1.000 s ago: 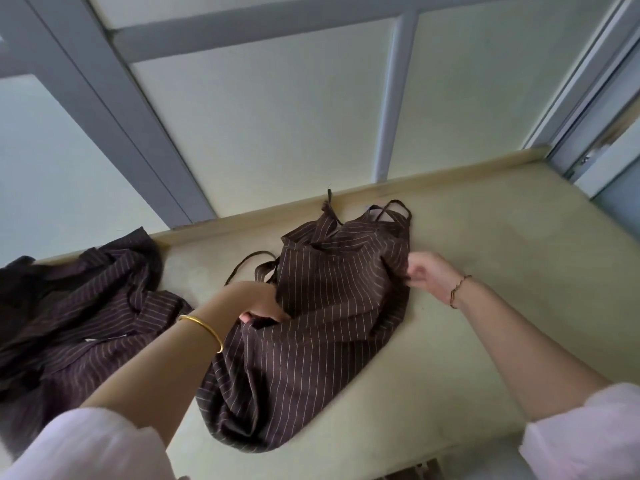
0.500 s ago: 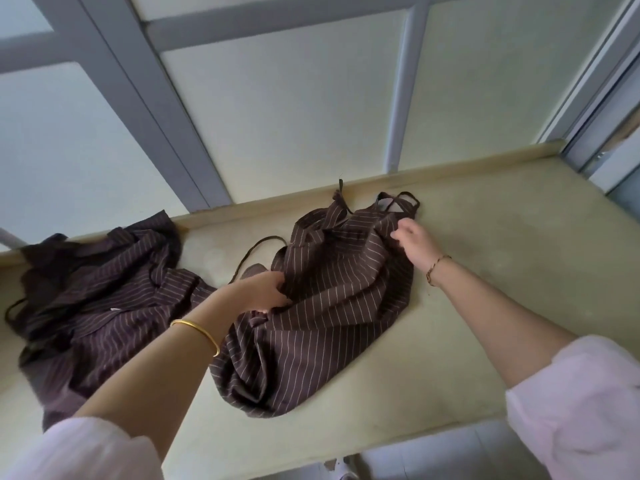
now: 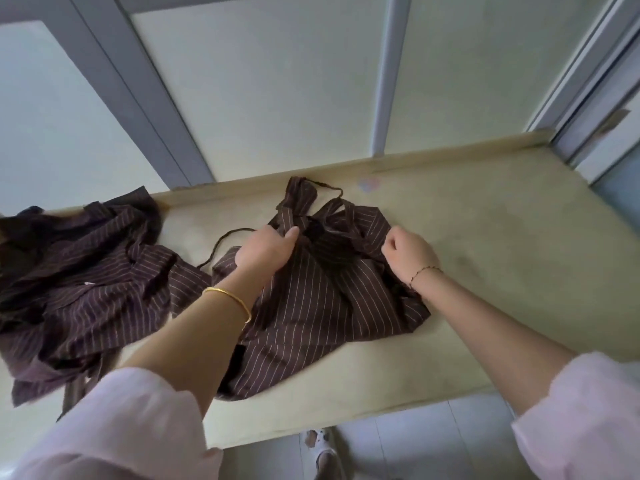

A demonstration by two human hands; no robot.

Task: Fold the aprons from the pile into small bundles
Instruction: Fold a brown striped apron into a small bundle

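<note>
A dark brown pinstriped apron (image 3: pixel 311 306) lies crumpled in the middle of the beige counter (image 3: pixel 485 271), its thin straps looping toward the back ledge. My left hand (image 3: pixel 265 249) grips the bunched fabric near the apron's top left. My right hand (image 3: pixel 408 252) has its fingers curled and pinches the cloth at the apron's upper right edge. A pile of the same striped aprons (image 3: pixel 79 282) lies on the counter's left end, apart from both hands.
Frosted window panels with grey frames (image 3: pixel 145 98) rise behind the counter's raised back ledge (image 3: pixel 433 157). A door frame (image 3: pixel 595 98) stands at the right. The counter's front edge drops to a tiled floor where a white shoe (image 3: pixel 318 441) shows.
My left hand has moved up to the apron's top left, and my right hand has shifted to its upper right edge. The apron's top is now bunched between the two hands.
</note>
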